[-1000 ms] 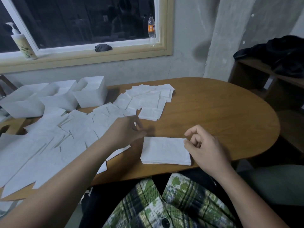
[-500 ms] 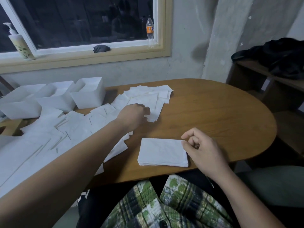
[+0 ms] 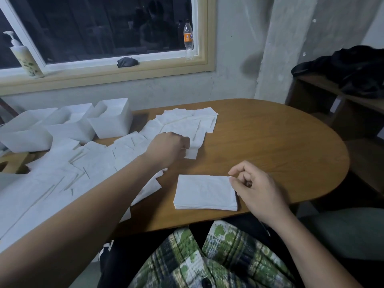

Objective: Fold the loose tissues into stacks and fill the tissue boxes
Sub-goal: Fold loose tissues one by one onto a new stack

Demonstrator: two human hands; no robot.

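Far left of the folded stack (image 3: 205, 192) and beyond it, three white tissue boxes (image 3: 112, 123) stand open-topped in a row, and a wide drift of loose tissues (image 3: 62, 177) overlaps across the wooden table (image 3: 280, 152) from there almost to the stack's left edge. The left hand (image 3: 168, 148) reaches beyond the stack's far left corner, fingers curled down onto a single tissue (image 3: 192, 152), apparently pinching it at the heap's nearest fringe. The sheets overlap, so a slow peel should stop neighbours dragging along; it then wants folding square to the stack's outline before it is laid on top. The right hand (image 3: 255, 192) lies against the stack's right side, loosely curled, thumb tip touching the far right corner and gripping nothing visible; pressing there would steady the pile. Well beyond the stack, on the windowsill, stand a pump bottle (image 3: 25, 57), a dark cloth (image 3: 127, 62) and a soda bottle (image 3: 188, 38); dark clothing (image 3: 353, 69) heaps on a shelf far right. None blocks the reach.
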